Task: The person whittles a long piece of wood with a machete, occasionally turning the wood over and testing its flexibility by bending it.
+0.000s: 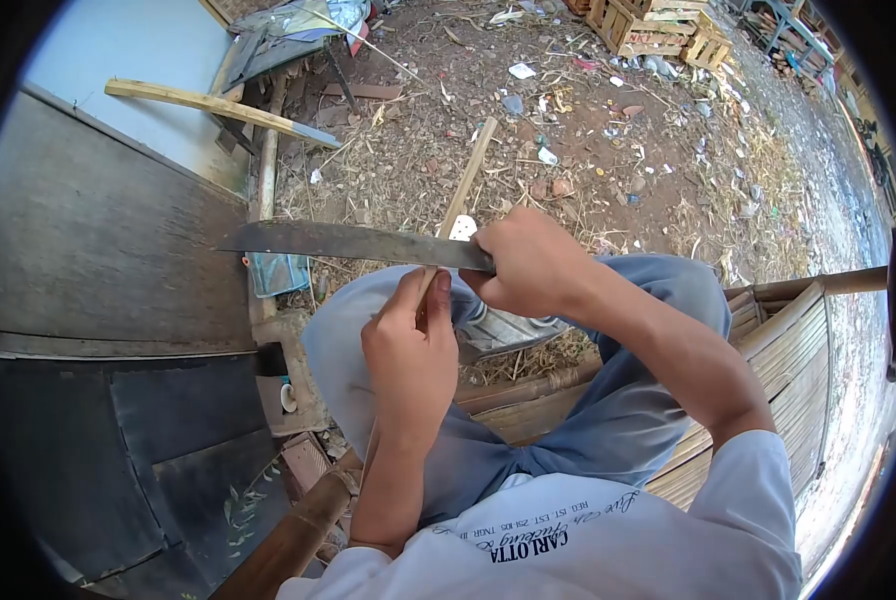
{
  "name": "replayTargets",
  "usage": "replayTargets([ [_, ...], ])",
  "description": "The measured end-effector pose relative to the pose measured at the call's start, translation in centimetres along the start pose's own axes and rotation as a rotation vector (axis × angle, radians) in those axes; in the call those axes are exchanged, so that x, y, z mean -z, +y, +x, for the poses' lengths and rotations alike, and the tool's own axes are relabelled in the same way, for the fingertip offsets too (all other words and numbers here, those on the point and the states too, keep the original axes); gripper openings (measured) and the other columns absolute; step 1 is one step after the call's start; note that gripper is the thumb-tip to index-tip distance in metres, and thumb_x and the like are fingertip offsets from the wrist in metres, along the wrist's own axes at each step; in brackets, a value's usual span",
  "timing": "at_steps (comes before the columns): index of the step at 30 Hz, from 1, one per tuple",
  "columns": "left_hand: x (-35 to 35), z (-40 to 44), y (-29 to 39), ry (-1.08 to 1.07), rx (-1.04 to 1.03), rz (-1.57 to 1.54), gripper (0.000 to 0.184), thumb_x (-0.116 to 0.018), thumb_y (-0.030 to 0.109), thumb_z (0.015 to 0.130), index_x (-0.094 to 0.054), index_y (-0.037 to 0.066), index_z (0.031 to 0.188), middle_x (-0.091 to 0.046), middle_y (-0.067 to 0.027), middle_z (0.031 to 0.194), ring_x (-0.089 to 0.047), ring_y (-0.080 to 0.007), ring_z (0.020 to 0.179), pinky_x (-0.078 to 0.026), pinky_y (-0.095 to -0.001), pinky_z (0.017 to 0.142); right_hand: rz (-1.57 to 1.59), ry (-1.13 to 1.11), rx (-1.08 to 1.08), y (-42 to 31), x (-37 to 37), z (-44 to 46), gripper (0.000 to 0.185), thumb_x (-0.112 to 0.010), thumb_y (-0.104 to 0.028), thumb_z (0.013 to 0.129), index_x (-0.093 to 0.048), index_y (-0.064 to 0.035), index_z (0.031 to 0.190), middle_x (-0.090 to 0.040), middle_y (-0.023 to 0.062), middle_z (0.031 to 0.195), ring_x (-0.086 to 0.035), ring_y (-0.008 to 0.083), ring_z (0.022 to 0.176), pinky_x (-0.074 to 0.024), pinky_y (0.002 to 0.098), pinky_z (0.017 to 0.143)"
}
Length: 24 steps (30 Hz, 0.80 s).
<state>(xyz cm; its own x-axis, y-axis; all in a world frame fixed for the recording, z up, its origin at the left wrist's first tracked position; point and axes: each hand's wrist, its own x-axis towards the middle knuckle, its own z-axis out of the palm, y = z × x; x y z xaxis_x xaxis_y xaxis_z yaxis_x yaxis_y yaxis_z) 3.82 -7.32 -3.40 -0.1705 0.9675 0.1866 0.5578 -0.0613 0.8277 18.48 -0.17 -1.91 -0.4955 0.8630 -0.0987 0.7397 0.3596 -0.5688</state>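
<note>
My right hand (530,262) is wrapped round the handle end of a long machete (358,243), whose dark blade points to the left. Just below the blade, my left hand (413,325) pinches a thin wooden strip (429,280) between thumb and fingers. The strip runs down under my left forearm and its upper end meets the blade. Beyond the blade, a longer wooden stick (468,178) slants up and away over the littered ground. The machete's handle is hidden in my right fist.
I sit on a bamboo bench (783,370). Dark panels (108,220) stand at the left, with a wooden beam (208,103) jutting out above them. Wooden crates (643,30) lie at the far top. A blue plastic item (279,274) is beside my knee.
</note>
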Motion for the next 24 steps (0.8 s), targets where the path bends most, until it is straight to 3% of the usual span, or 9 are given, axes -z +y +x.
replayTargets([
  [7, -0.9, -0.3, -1.5, 0.104, -0.138, 0.139, 0.023, -0.06, 0.013, 0.092, -0.065, -0.006, 0.105, -0.061, -0.0108, 0.067, -0.043, -0.0094, 0.057, -0.039, -0.0267, 0.051, -0.118, 0.043, -0.017, 1.0, -0.9, 0.6, 0.023, -0.065, -0.02, 0.068, -0.068, 0.0025, 0.071, -0.064, 0.0219, 0.066, -0.065, 0.0379, 0.067, -0.0535, 0.0447, 0.066],
  [10, -0.7, 0.6, -1.2, 0.04, -0.104, 0.216, 0.025, -0.06, 0.014, 0.092, -0.064, -0.007, 0.105, -0.06, -0.0117, 0.067, -0.044, -0.0097, 0.056, -0.039, -0.0268, 0.051, -0.108, 0.067, -0.052, 2.0, -1.5, 2.2, 0.02, -0.065, -0.019, 0.066, -0.067, 0.0002, 0.069, -0.063, 0.0214, 0.067, -0.064, 0.0384, 0.068, -0.0523, 0.045, 0.066],
  [13, 0.3, 0.9, -0.3, 0.026, -0.067, 0.165, 0.024, -0.059, 0.016, 0.093, -0.064, -0.008, 0.098, -0.053, -0.0064, 0.06, -0.041, -0.0084, 0.055, -0.034, -0.0263, 0.049, -0.114, 0.167, -0.059, 3.0, -1.2, 4.2, 0.025, -0.061, -0.023, 0.073, -0.066, 0.0024, 0.071, -0.064, 0.0224, 0.068, -0.065, 0.0358, 0.066, -0.0535, 0.0433, 0.066],
  [15, 1.6, -0.5, 0.9, -0.03, -0.002, 0.222, 0.024, -0.059, 0.017, 0.094, -0.064, -0.007, 0.095, -0.051, -0.0037, 0.059, -0.04, -0.0071, 0.054, -0.032, -0.0255, 0.048, 0.157, 0.381, -0.483, 9.0, 3.3, 6.9, 0.032, -0.061, -0.025, 0.075, -0.07, 0.0054, 0.079, -0.066, 0.0243, 0.075, -0.068, 0.0342, 0.07, -0.0549, 0.0419, 0.069],
  [16, 2.3, -2.2, 1.3, -0.01, 0.019, 0.121, 0.025, -0.058, 0.018, 0.094, -0.065, -0.006, 0.093, -0.049, -0.0013, 0.059, -0.039, -0.0053, 0.054, -0.03, -0.0241, 0.047, 0.005, 0.436, -0.514, 11.7, 6.0, 6.8, 0.037, -0.058, -0.028, 0.079, -0.068, 0.008, 0.081, -0.067, 0.0231, 0.073, -0.068, 0.0307, 0.068, -0.0542, 0.0398, 0.065],
  [18, 3.1, -3.1, 1.4, 0.046, 0.057, -0.004, 0.025, -0.057, 0.019, 0.095, -0.065, -0.004, 0.091, -0.048, 0.0011, 0.059, -0.039, -0.0035, 0.054, -0.028, -0.0228, 0.047, 0.011, 0.515, -0.529, 13.8, 7.9, 5.2, 0.039, -0.057, -0.028, 0.081, -0.065, 0.0103, 0.079, -0.065, 0.0204, 0.066, -0.065, 0.0265, 0.06, -0.0512, 0.0371, 0.057],
  [22, 3.5, -1.2, 0.8, -0.106, 0.159, -0.231, 0.022, -0.057, 0.019, 0.095, -0.068, -0.001, 0.095, -0.047, 0.0008, 0.055, -0.04, -0.0029, 0.051, -0.031, -0.0231, 0.045, 0.736, 0.526, -0.484, 11.1, 6.7, 2.3, 0.035, -0.058, -0.03, 0.082, -0.053, -0.0006, 0.063, -0.047, 0.0021, 0.051, -0.043, 0.0127, 0.043, -0.037, 0.0309, 0.044],
  [23, 3.4, -0.7, 0.8, -0.183, 0.176, -0.337, 0.022, -0.057, 0.019, 0.095, -0.068, 0.0, 0.096, -0.048, 0.0023, 0.056, -0.04, -0.0032, 0.051, -0.031, -0.0223, 0.045, 0.873, 0.551, -0.417, 8.9, 6.4, 1.7, 0.032, -0.061, -0.025, 0.085, -0.041, -0.0143, 0.062, -0.033, -0.0085, 0.052, -0.028, 0.0036, 0.039, -0.0248, 0.0231, 0.038],
  [24, 3.5, -0.2, 1.0, -0.194, 0.16, -0.338, 0.022, -0.057, 0.019, 0.095, -0.068, 0.0, 0.096, -0.048, 0.0023, 0.056, -0.04, -0.0032, 0.051, -0.031, -0.0223, 0.045, 0.987, 0.526, -0.36, 7.4, 6.4, 1.1, 0.034, -0.064, -0.029, 0.085, -0.044, -0.0132, 0.063, -0.033, -0.0087, 0.052, -0.03, 0.0032, 0.039, -0.0243, 0.0214, 0.038],
])
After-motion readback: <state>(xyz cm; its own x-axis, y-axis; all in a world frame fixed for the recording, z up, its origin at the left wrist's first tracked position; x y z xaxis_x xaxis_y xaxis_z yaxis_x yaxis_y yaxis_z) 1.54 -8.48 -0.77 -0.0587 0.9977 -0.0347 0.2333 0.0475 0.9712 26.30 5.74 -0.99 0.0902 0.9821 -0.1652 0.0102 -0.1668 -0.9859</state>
